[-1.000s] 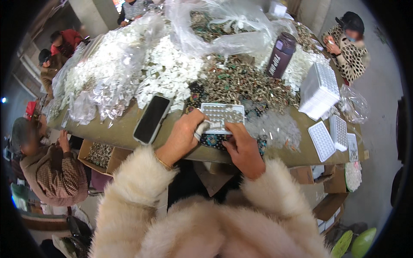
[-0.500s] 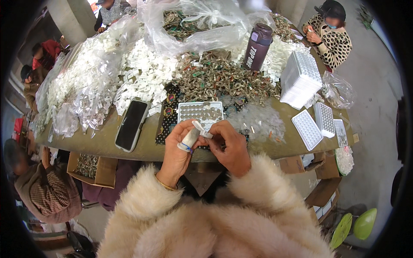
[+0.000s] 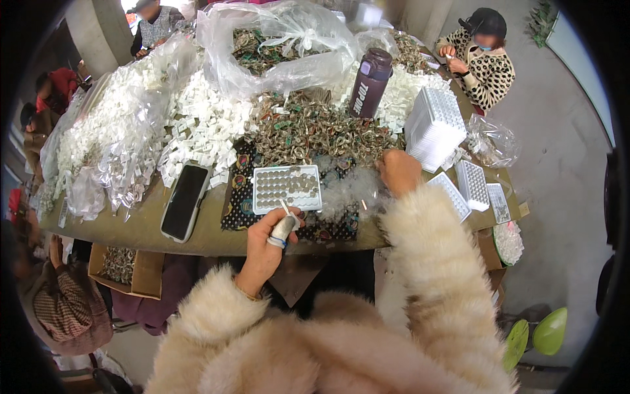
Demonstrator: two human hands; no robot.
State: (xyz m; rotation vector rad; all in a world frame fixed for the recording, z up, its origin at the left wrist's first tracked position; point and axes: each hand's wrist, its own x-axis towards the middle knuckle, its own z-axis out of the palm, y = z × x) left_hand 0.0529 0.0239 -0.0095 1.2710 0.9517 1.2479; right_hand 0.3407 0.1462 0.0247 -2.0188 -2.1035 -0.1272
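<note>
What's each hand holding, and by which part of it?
Left hand: small, narrow white plastic piece, pinched by its near end, far end sticking out. Right hand: can't tell, its grip is hidden.

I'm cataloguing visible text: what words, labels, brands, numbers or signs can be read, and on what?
Dark purple bottle: large white lettering, legible but not copied here.
Phone: dark, no text visible.
White tray: no lettering I can make out.
Any other marking is too small or blurred to read.
</note>
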